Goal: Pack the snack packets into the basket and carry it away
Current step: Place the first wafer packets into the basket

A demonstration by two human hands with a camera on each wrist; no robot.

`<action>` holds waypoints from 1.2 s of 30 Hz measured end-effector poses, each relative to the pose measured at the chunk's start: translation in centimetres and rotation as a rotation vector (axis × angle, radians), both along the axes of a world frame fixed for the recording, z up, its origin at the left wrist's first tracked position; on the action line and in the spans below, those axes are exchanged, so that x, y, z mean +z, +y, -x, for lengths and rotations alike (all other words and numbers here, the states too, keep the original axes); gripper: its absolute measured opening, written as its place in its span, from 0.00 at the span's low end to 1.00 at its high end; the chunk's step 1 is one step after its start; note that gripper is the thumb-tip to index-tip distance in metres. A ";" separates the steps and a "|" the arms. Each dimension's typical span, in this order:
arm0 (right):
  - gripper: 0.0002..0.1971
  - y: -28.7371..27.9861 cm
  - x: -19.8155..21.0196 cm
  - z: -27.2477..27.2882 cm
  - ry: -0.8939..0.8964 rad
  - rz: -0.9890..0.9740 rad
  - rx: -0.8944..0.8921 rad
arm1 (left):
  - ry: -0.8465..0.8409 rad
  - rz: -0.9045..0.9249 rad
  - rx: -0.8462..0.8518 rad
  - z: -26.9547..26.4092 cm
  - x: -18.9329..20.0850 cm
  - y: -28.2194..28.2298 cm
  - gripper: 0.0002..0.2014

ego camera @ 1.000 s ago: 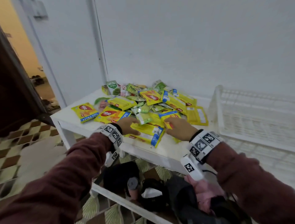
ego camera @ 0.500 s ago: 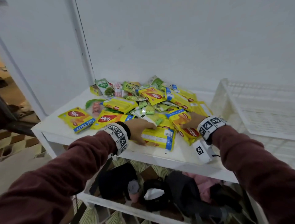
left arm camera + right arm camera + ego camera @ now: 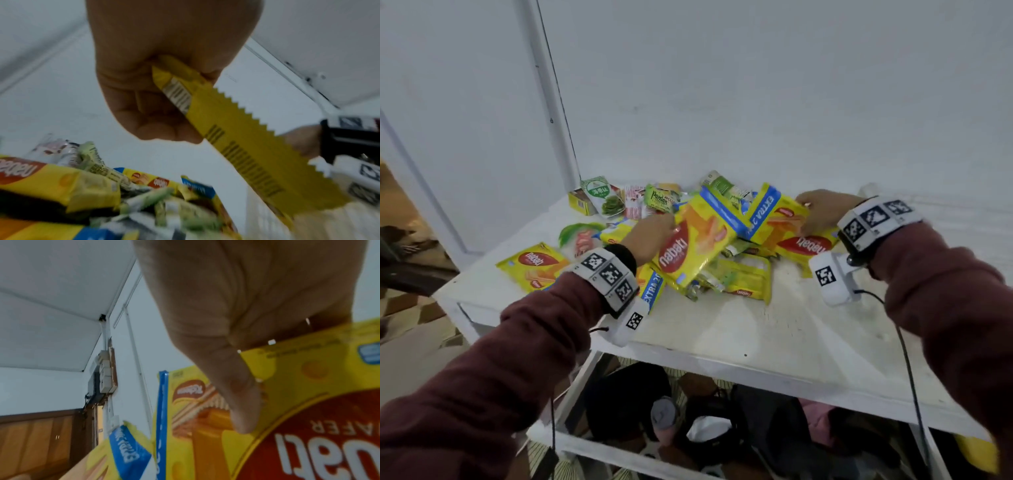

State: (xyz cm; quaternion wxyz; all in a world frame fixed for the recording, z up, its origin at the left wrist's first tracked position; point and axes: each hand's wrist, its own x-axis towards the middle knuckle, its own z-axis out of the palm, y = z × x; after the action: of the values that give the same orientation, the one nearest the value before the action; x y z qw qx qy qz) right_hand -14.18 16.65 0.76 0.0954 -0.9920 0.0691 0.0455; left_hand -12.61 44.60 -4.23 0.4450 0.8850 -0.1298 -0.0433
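Curled tight around the end of a yellow wafer packet (image 3: 207, 123), my left hand (image 3: 650, 236) has that packet tilted up over the heap at the centre of the head view, where its red logo faces me (image 3: 697, 240). From the left wrist view I see only the packet's serrated edge and a barcode running toward the lower right; my fingers (image 3: 156, 129) fold over its top corner, and everything below them is blurred. My right hand (image 3: 822, 212) sits at the right side of the heap, thumb (image 3: 242, 402) pressed on the face of another yellow packet (image 3: 298, 402) with the fingers behind it, so it is pinched, though the fingers themselves are hidden from the wrist camera. The pile of snack packets (image 3: 739, 277) lies on the white table (image 3: 756, 335), the lower ones buried under the raised two and hard to count. Green sachets (image 3: 602, 197) poke out at the back left. I cannot find the basket in any current view. Under the table, at the bottom of the frame, dark bundled things (image 3: 774, 428) are too dim to name.
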 end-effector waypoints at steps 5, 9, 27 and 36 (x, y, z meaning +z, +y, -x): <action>0.27 -0.6 2.0 -4.0 0.008 -0.078 0.055 | 0.073 0.276 0.294 -3.0 0.5 1.2 0.18; 0.17 -0.7 1.2 -8.1 0.121 -0.059 0.204 | 0.218 0.161 0.531 -5.2 -0.9 3.4 0.19; 0.14 -1.1 -1.6 -15.3 0.454 -0.127 0.366 | 0.503 0.228 0.626 -10.5 -2.6 5.5 0.29; 0.09 -0.2 -0.4 -13.1 0.288 -0.113 0.360 | 0.300 0.189 0.686 -10.1 -1.4 5.1 0.25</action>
State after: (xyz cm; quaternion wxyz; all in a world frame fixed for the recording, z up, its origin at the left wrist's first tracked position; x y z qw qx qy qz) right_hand -1.10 16.45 0.38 0.1302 -0.9647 -0.0985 0.2066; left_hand -2.53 49.65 -5.60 0.5272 0.8160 0.2369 -0.0086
